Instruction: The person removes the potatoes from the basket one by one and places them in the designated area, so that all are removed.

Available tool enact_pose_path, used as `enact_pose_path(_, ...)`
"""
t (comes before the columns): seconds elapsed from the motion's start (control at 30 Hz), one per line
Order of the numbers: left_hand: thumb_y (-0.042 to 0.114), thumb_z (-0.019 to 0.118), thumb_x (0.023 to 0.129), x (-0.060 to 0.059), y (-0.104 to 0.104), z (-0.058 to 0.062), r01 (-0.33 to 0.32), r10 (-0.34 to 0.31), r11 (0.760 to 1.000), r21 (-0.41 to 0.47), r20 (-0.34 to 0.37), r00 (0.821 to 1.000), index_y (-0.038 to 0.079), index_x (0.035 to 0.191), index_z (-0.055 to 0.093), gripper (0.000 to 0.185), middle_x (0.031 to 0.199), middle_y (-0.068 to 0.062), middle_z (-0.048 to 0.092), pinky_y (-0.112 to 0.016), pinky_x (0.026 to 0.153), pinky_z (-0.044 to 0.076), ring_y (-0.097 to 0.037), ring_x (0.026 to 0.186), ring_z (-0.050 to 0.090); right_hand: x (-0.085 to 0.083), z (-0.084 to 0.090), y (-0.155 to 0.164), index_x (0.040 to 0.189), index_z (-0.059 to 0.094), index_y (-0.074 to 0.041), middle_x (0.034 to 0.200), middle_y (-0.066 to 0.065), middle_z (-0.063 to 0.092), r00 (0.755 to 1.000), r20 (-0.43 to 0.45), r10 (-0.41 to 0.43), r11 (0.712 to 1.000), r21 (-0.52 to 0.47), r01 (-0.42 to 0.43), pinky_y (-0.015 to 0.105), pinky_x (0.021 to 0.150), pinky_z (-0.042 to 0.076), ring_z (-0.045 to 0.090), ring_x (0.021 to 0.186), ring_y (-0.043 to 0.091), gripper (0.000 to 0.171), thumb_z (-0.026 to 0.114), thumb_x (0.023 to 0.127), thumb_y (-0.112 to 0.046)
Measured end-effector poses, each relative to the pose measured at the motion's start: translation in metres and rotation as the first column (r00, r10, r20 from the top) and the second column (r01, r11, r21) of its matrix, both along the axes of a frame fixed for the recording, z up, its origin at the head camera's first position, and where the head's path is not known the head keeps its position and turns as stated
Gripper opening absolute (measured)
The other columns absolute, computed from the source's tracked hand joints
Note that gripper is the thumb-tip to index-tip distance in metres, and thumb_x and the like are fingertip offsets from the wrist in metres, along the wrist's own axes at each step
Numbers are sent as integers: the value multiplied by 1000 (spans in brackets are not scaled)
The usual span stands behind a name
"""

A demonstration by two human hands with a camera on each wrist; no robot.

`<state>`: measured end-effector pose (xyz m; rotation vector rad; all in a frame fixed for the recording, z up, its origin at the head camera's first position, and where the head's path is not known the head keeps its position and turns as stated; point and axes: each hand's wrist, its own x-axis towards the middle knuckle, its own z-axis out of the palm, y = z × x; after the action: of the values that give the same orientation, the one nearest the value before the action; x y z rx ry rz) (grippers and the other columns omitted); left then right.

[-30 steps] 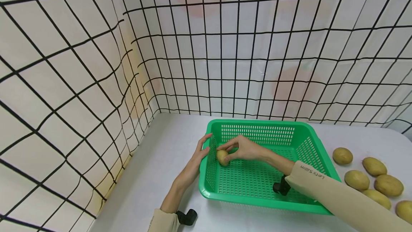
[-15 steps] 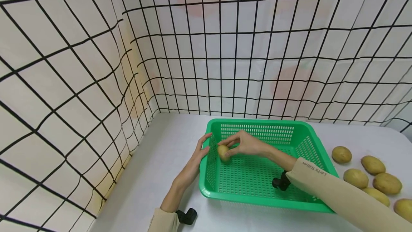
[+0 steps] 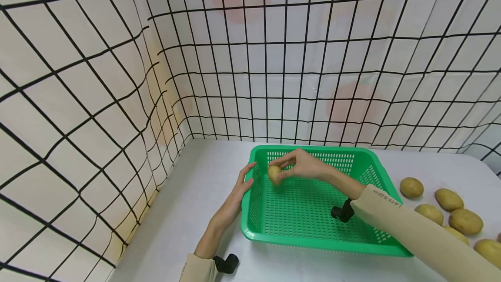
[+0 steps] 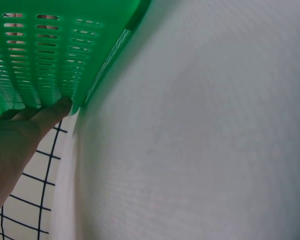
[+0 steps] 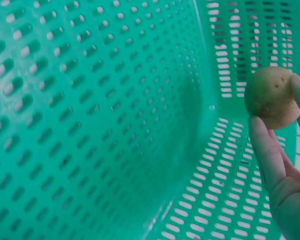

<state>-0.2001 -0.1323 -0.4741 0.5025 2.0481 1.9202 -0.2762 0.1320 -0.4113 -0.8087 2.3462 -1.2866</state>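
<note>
A small potato (image 3: 275, 174) is pinched between the thumb and fingers of my right hand (image 3: 303, 165), inside the back left part of a green plastic basket (image 3: 309, 243). The right wrist view shows the potato (image 5: 272, 97) with brown spots, held between the fingertips, with the slotted basket wall behind. My left hand (image 3: 235, 195) rests against the basket's left side, its fingers extended to the rim. From the left wrist view, the left fingers (image 4: 52, 114) touch the outer wall of the basket (image 4: 35, 65).
Several loose potatoes (image 3: 465, 222) lie on the white tabletop (image 3: 184, 195) to the right of the basket, some partly hidden by the right sleeve (image 3: 415, 225). A black wire grid (image 3: 285, 73) rises behind and on the left, before white sheeting.
My right hand has moved back along the basket's left side with the potato, a little to the right of the wall. The left hand keeps its place on the rim.
</note>
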Motion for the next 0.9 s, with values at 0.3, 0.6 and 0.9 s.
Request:
enact_pose_path(0.3,47,27,112,1,1,-1,-22,22,1000,-8,3,1000,48,159,17,48,171,-3,13,-54,111,43,-37,145,36,-1,20,20,135,70,-10,131,6,73,1000,13,-27,1000,-15,27,51,102,54,65,124,29,50,84,88,-22)
enact_pose_path(0.6,48,28,112,1,0,-1,-23,23,1000,-6,0,1000,46,159,17,49,171,-3,13,-53,110,43,-38,145,36,-3,32,39,134,71,-15,135,6,71,997,-24,-74,997,13,75,48,101,53,65,124,27,51,86,86,-26)
enact_pose_path(0.9,48,28,112,0,1,-2,-16,16,1000,3,-2,1000,46,159,16,49,170,-5,14,-51,108,45,-38,143,38,-3,49,52,133,72,-16,136,5,70,994,-40,-101,995,-17,101,53,108,49,65,123,26,51,86,85,-24)
